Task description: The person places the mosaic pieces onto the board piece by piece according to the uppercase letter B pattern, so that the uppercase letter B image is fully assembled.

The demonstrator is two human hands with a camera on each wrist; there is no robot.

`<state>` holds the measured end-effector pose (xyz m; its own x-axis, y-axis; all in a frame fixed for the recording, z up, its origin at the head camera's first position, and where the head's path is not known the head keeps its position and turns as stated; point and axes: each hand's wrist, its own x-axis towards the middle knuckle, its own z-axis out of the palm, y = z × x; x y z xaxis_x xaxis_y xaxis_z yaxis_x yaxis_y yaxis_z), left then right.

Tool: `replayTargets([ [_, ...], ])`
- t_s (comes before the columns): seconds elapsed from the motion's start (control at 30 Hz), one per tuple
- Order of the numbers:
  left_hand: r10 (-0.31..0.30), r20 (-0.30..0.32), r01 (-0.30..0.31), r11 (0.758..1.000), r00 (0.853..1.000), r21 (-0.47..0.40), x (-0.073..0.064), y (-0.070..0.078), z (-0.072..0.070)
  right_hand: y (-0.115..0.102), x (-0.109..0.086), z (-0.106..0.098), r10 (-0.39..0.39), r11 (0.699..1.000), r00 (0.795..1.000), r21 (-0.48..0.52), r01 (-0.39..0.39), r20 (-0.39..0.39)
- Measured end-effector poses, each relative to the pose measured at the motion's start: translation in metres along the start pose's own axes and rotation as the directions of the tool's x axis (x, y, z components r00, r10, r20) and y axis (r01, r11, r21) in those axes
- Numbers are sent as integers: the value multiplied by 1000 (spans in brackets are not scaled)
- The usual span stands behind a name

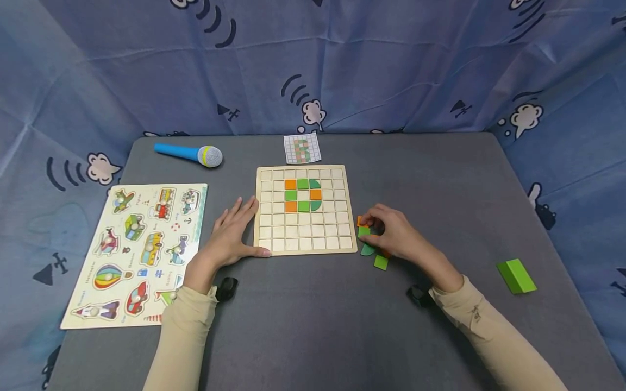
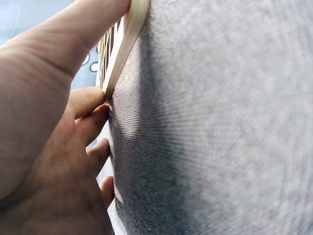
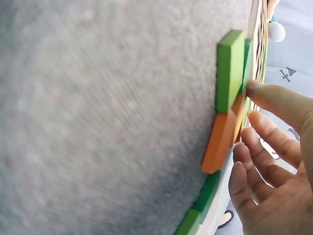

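Observation:
A wooden grid board [image 1: 305, 233] lies mid-table, bearing several orange, light green and dark green tiles in its upper cells. My left hand [image 1: 230, 236] rests at its lower left corner, fingers spread, thumb along the front edge and index finger against the left side. Right of the board is a small cluster of loose tiles. There my right hand [image 1: 398, 233] pinches a light green square tile [image 1: 364, 232] between thumb and fingertips. Around it lie an orange tile [image 3: 218, 142], a dark green rounded tile [image 1: 367, 250] and another light green tile [image 1: 381, 263]; the hand partly hides the cluster.
A card with a coloured grid pattern [image 1: 302, 149] lies behind the board. To the left are a picture puzzle board [image 1: 161, 222], partly under my left forearm, and a blue toy microphone [image 1: 188, 155]. A green block [image 1: 516, 276] stands at the far right.

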<state>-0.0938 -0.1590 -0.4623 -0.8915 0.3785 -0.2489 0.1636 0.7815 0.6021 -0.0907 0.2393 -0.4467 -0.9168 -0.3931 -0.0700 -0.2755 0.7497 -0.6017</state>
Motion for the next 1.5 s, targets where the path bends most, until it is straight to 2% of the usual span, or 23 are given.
replayTargets([
  [0.2, 4, -4, -4, 1000, 1000, -5, 0, 0, 0, -1, 1, -2, 16, 1000, 1000, -12, -16, 8],
  [0.5, 7, -6, -7, 1000, 1000, -7, 0, -1, 1, 3, 3, -5, 95, 995, 994, -27, -96, -51],
  [0.67, 3, -5, -3, 1000, 1000, -10, 0, -2, 1, 2, 3, -5, 91, 996, 995, 6, -91, -38],
  [0.77, 4, -2, -4, 1000, 1000, -9, 0, -1, 1, -1, 5, -3, 79, 996, 995, 38, -76, -64],
  [0.9, 4, -2, -4, 1000, 1000, -7, 0, -1, 1, -9, 11, 3, 50, 996, 990, 78, -40, -130],
  [1.03, 6, -4, -6, 1000, 1000, -10, 0, 0, 1, -21, 20, 13, 30, 988, 986, 152, -5, -162],
  [1.2, 3, -2, -3, 1000, 1000, -8, -1, 0, 1, -36, 34, 28, 10, 969, 986, 243, 32, -169],
  [1.5, -6, 0, 6, 1000, 1000, 2, 1, -2, 2, -64, 61, 49, 36, 948, 985, 319, 19, -166],
])
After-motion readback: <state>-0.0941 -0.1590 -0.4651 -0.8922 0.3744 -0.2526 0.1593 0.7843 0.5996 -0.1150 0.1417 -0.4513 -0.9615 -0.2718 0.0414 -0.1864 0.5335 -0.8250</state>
